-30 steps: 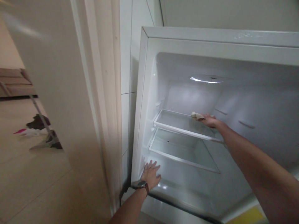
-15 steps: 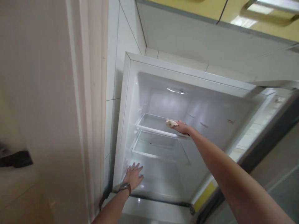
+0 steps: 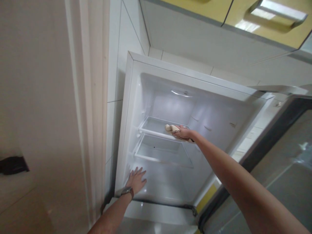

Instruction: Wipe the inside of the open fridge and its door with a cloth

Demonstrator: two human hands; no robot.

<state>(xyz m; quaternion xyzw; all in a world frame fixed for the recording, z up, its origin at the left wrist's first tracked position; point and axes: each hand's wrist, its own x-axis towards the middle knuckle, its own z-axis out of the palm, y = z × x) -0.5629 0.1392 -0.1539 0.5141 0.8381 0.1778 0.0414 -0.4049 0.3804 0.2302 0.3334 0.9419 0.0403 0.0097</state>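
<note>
An empty white fridge compartment (image 3: 136, 97) stands open in front of me. My right hand (image 3: 183, 132) reaches in and presses a small beige cloth (image 3: 170, 127) onto the upper glass shelf (image 3: 153, 125); the fingers are closed over the cloth. My left hand (image 3: 136, 179), with a watch on the wrist, lies flat with fingers spread on the compartment floor near the left front corner. A second glass shelf (image 3: 161, 152) sits below the first.
The fridge door (image 3: 275, 130) hangs open at the right. Yellow cabinets (image 3: 243, 16) with a metal handle are above. A white door frame (image 3: 92, 97) and tiled wall stand close on the left. A dark object (image 3: 12, 165) lies at the far left.
My view has swung up and back, so the cabinets and fridge door came into sight. My right hand with the cloth has slid slightly left along the upper shelf. The left hand stayed planted.
</note>
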